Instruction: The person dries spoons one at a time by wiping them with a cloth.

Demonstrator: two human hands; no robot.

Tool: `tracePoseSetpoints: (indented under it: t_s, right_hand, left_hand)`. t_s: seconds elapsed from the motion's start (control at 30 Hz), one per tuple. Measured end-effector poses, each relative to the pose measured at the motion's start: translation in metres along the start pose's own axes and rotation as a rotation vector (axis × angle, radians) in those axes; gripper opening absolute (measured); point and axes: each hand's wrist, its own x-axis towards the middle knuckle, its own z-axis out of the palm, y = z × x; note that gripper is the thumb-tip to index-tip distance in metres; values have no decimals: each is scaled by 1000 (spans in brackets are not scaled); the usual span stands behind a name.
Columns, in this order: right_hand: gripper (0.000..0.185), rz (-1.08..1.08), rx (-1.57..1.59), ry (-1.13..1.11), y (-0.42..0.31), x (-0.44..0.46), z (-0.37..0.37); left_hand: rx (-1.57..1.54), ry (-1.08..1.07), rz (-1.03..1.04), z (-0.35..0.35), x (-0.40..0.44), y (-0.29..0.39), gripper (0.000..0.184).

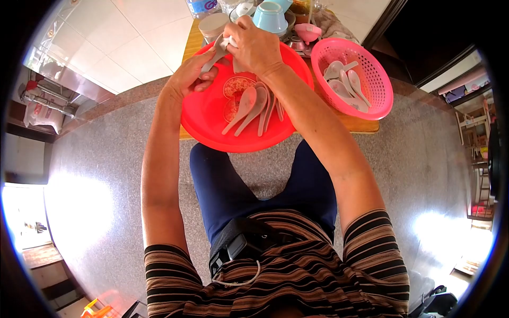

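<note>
My left hand (190,74) is closed around a pale soup spoon (213,57), above the left side of a red plastic basin (212,139). My right hand (255,49) is at the spoon's upper end, with its fingers pinched on a white cloth (231,42) pressed to the spoon. Part of the cloth hangs below the fingers. Inside the basin lie several pale soup spoons (247,106), fanned out side by side near a gold printed pattern (236,87) on its bottom.
A pink perforated basket (379,79) with several spoons (354,82) stands right of the basin on a wooden table (366,125). Behind are light blue bowls (269,18), a lidded jar (213,25), a small pink bowl (308,33) and a bottle (201,6). My knees are below the table's near edge.
</note>
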Motion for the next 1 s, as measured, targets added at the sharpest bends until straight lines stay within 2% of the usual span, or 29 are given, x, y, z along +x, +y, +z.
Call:
tracePoseSetpoints:
  t_s: [0.3, 0.4, 0.47, 0.57, 0.67, 0.8, 0.9, 1.0]
  right_hand:
    - [23, 169, 35, 74, -1, 2, -2]
    - [23, 61, 36, 27, -2, 0, 0]
    - [23, -2, 172, -46, -6, -2, 4]
    - [23, 5, 243, -21, -2, -4, 4]
    - [24, -7, 82, 18, -2, 0, 3]
    - [23, 36, 24, 91, -3, 4, -8]
    - [20, 22, 19, 84, -4, 1, -3]
    - [19, -27, 68, -48, -4, -2, 0]
  left_hand:
    - [18, 11, 15, 2, -1, 1, 49]
    - [5, 14, -2, 0, -1, -1, 44]
    - [-20, 14, -8, -1, 0, -2, 42]
    - [-41, 45, 17, -1, -1, 0, 40]
    - [-15, 54, 53, -2, -1, 0, 41]
    - [10, 26, 72, -2, -2, 0, 48]
    - [-10, 26, 69, -1, -5, 0, 53]
    - [-18, 41, 88, -2, 0, -4, 54]
